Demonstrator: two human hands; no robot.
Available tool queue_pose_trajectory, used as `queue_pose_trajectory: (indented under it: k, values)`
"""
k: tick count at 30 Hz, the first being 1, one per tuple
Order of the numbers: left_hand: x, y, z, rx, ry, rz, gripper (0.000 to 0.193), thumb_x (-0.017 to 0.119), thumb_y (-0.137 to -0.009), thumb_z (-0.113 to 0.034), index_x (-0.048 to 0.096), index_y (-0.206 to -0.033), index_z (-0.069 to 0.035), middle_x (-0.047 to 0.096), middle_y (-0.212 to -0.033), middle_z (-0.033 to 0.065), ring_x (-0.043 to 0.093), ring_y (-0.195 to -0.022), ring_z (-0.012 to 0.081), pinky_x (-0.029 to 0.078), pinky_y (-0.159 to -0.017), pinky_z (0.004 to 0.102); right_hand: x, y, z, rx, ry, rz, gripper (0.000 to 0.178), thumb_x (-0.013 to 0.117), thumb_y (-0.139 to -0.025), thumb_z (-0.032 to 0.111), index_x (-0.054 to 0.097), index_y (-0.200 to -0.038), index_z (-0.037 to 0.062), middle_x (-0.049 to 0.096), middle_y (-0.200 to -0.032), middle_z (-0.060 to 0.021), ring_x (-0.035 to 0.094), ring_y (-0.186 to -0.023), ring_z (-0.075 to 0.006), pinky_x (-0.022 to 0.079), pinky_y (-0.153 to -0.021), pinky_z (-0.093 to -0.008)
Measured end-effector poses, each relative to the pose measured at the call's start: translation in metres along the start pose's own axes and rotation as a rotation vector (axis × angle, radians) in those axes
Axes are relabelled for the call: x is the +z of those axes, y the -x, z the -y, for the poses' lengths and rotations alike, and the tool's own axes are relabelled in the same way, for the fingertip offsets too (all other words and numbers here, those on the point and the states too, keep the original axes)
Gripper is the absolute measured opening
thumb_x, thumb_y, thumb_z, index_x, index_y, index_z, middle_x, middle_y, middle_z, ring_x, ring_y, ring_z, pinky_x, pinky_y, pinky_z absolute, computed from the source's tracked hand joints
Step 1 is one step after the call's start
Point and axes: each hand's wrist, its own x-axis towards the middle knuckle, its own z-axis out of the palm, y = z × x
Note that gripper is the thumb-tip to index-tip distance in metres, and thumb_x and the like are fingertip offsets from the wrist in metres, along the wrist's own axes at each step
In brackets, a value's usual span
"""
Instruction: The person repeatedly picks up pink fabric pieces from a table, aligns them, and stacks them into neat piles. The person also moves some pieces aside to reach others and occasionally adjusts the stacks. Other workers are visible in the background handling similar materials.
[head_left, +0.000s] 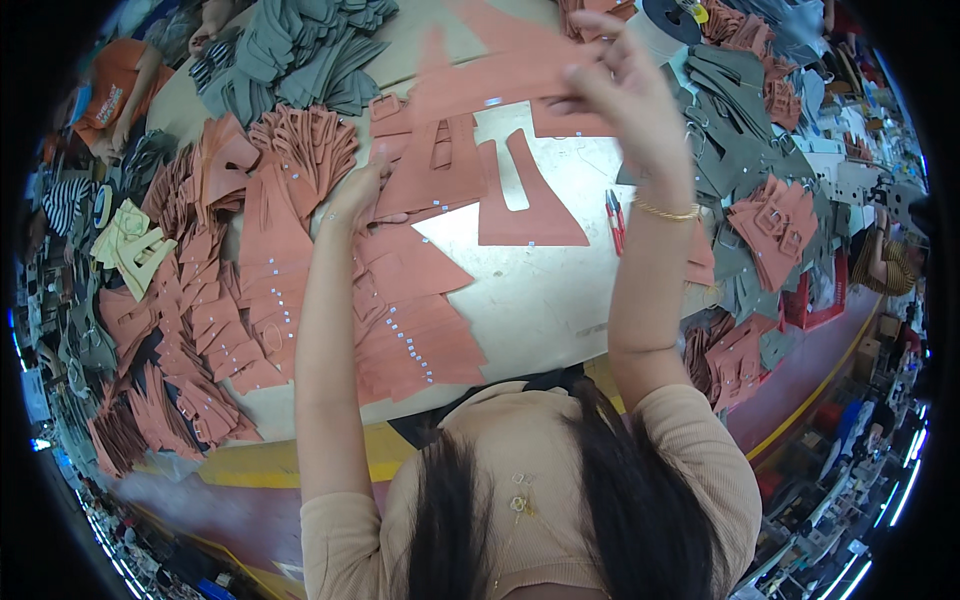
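My left hand [358, 198] is closed on the left edge of a coral fabric piece [437, 175] with a slot cut in it, its fingers partly hidden by the cloth. Raised above the far part of the table, my right hand [622, 95] has its fingers bent and apart, slightly blurred, with nothing plainly in them. Beside its fingertips a large coral fabric piece [500, 72] is smeared by motion. Another cut coral piece with a long opening [545, 215] lies flat in front of me. Small white stickers mark many pieces.
Coral stacks [415, 350] cover the table's left side. Grey-green piles [290, 55] lie at the far left and along the right [730, 100]. Red and dark pens [615, 222] rest on the pale tabletop [540, 315]. A red crate [815, 305] stands right; other people work nearby.
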Motion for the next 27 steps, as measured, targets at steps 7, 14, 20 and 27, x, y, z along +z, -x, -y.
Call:
queue_pose_trajectory:
  k: [7, 14, 20, 27]
  values:
    - [-0.012, -0.001, -0.001, -0.163, 0.176, 0.049, 0.077, 0.035, -0.092, -0.067, 0.040, -0.140, -0.007, 0.047, -0.140, 0.0089, 0.051, -0.123, 0.0242, 0.050, -0.087, 0.0504, 0.055, 0.051, -0.158, 0.545, 0.256, 0.015, 0.047, 0.056, -0.082, -0.001, 0.044, -0.127, -0.0056, 0.059, -0.107, -0.0172, 0.069, -0.077, -0.0200, 0.058, -0.064, -0.0312]
    - [0.019, 0.011, -0.014, -0.069, -0.204, -0.045, 0.060, 0.058, -0.092, -0.040, 0.036, -0.140, -0.010, 0.054, -0.127, 0.0052, 0.058, -0.107, 0.0182, 0.056, -0.071, 0.0334, 0.055, 0.064, -0.186, 0.320, 0.312, 0.002, 0.036, 0.057, -0.079, 0.001, 0.052, -0.115, -0.0035, 0.062, -0.106, -0.0241, 0.067, -0.088, -0.0285, 0.056, -0.072, -0.0357]
    - [0.014, 0.001, -0.009, -0.046, -0.243, -0.047, 0.043, 0.057, -0.093, -0.014, 0.042, -0.132, -0.008, 0.058, -0.118, 0.0058, 0.062, -0.093, 0.0152, 0.057, -0.060, 0.0259, 0.050, 0.075, -0.167, 0.141, 0.597, -0.078, 0.033, 0.059, -0.080, 0.007, 0.055, -0.112, 0.0020, 0.061, -0.106, -0.0204, 0.061, -0.100, -0.0311, 0.049, -0.086, -0.0405]
    - [0.013, -0.001, -0.007, -0.046, -0.234, -0.039, 0.040, 0.057, -0.092, -0.012, 0.044, -0.129, -0.007, 0.060, -0.113, 0.0056, 0.066, -0.085, 0.0156, 0.057, -0.056, 0.0248, -0.102, 0.132, -0.113, 0.296, 0.737, -0.350, 0.027, 0.058, -0.086, 0.015, 0.058, -0.111, 0.0046, 0.066, -0.095, -0.0127, 0.066, -0.079, -0.0229, 0.052, -0.072, -0.0347]
